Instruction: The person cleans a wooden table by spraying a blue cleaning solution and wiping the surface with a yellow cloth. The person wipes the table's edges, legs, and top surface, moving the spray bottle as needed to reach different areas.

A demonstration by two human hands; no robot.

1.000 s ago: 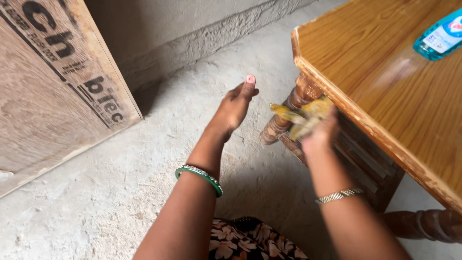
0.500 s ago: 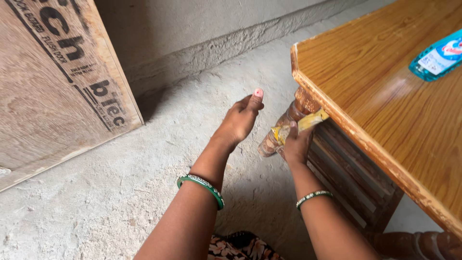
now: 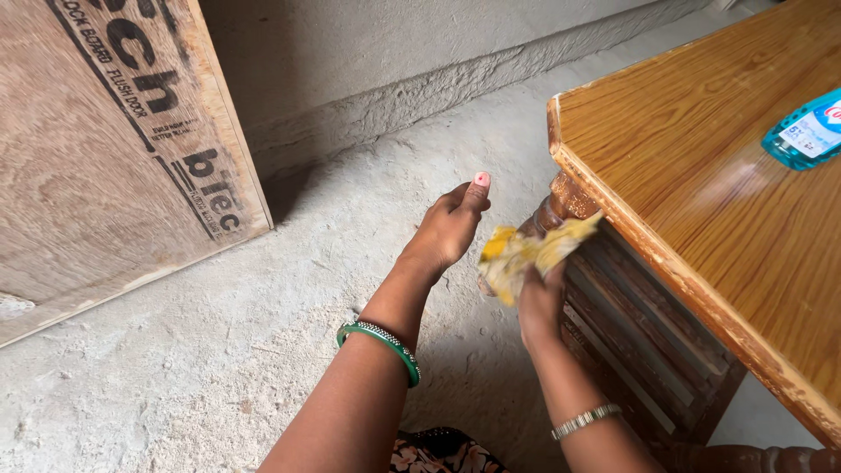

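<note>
My rt hand (image 3: 539, 302) clenches yellow cloth (image 3: 524, 251) vs carved table leg (image 3: 561, 203). Lt hand (image 3: 448, 229) loose, fingers spread, empty. Rough concrete floor (image 3: 219, 350), plywood board (image 3: 105, 149) leaning.

At the centre of the frame the right hand (image 3: 540, 302) grips a crumpled yellow cloth (image 3: 526, 250) and presses it against the turned table leg (image 3: 547, 215), just under the corner of the wooden table (image 3: 701, 175) that fills the right side. The left hand (image 3: 448, 229) hangs empty just left of the cloth, fingers loosely extended over the concrete floor (image 3: 219, 350). A blue bottle (image 3: 806, 131) lies on the tabletop at the right edge. A plywood board (image 3: 105, 149) leans in the upper left.
</note>
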